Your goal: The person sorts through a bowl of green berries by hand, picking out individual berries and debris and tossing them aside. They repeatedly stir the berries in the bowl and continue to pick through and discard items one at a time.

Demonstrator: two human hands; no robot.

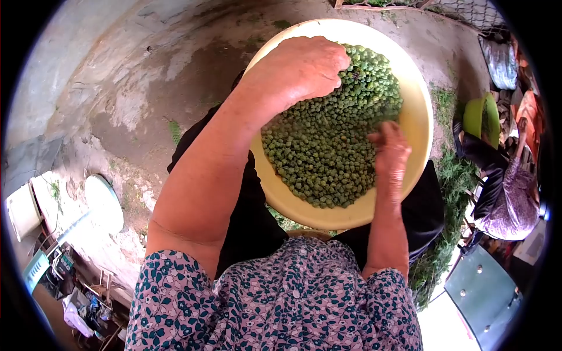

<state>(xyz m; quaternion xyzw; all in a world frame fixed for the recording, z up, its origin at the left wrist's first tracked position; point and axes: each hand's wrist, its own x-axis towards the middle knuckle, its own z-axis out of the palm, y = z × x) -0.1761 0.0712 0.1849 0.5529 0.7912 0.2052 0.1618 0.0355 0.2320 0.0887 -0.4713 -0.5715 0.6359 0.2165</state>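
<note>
My left hand (319,64) curled above green berries (328,146), fingertips hidden, grip can't tell. Right hand (391,146) blurred, fingers bent, grip unclear. Berries too many to count, heaped in one yellow basin (417,126) over my knees. Farther right: one person (510,205), one lime-green tub (477,117).

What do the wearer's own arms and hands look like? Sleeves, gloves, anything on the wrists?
Loose short sleeves, pinkish with a dark teal flower-and-leaf print, end above the elbows. Left hand and right hand are ungloved; no watch or cable visible. Rings: can't tell.
</note>
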